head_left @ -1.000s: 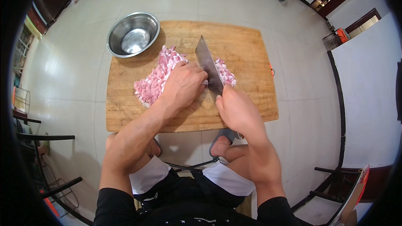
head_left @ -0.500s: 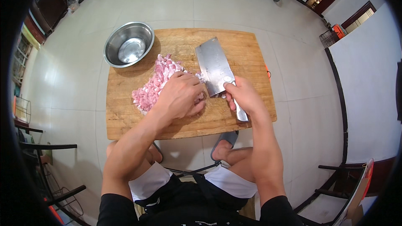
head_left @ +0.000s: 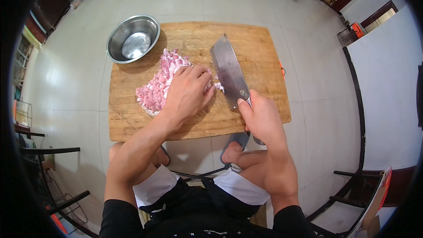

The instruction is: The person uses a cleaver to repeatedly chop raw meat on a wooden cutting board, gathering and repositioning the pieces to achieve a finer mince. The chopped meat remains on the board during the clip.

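Observation:
A wooden cutting board point(head_left: 255, 53) bears a heap of chopped pink meat point(head_left: 154, 89) left of its middle. My left hand point(head_left: 187, 90) presses on the heap's right side with curled fingers, and it hides part of the meat beneath. In my right hand point(head_left: 263, 115) is the handle of a broad cleaver point(head_left: 230, 72). Its blade points away from me and leans to one side, a little right of my left fingers. Several small bits of meat point(head_left: 219, 87) lie in the gap between those fingers and the blade.
A steel bowl point(head_left: 115, 43) stands at the board's far left corner with nothing in it. Below the near edge are my knees and a grey slipper point(head_left: 240, 139). A black chair frame point(head_left: 53, 150) is at the left, and a white wall point(head_left: 392, 105) rises at the right.
The cleaver has shifted slightly right, away from my left hand, and its blade has tilted. Small meat bits now show beside it. My left hand stays on the heap.

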### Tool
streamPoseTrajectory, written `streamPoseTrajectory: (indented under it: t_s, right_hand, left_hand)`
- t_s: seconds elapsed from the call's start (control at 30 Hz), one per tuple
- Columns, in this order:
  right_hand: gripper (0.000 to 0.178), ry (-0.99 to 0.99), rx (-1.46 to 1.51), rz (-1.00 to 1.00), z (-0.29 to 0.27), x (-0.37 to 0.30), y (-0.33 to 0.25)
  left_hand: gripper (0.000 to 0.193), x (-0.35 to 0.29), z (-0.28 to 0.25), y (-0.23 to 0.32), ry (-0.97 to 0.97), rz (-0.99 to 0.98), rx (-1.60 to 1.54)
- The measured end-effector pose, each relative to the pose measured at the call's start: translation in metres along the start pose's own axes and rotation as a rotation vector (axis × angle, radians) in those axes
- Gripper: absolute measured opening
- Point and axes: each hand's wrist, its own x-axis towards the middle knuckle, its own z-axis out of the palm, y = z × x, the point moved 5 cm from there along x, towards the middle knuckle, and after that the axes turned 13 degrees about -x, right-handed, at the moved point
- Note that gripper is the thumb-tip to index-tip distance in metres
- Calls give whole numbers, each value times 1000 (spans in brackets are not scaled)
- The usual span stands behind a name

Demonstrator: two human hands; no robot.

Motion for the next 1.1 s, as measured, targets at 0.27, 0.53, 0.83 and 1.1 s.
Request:
streamPoseTrajectory:
  t_s: [0.27, 0.53, 0.83, 1.1]
  right_hand:
    - [28, -52, -95, 19, -5, -9, -11]
    - [28, -88, -278, -15, -4, -15, -23]
    - [27, -53, -337, -27, 7, 24, -49]
    - [33, 35, 55, 54, 25, 69, 3]
  left_hand:
    - [18, -1, 14, 3, -44, 76, 108]
    - [7, 3, 23, 4, -43, 116, 95]
    - [12, 1, 27, 2, -182, 160, 39]
    - [10, -5, 20, 3, -190, 149, 62]
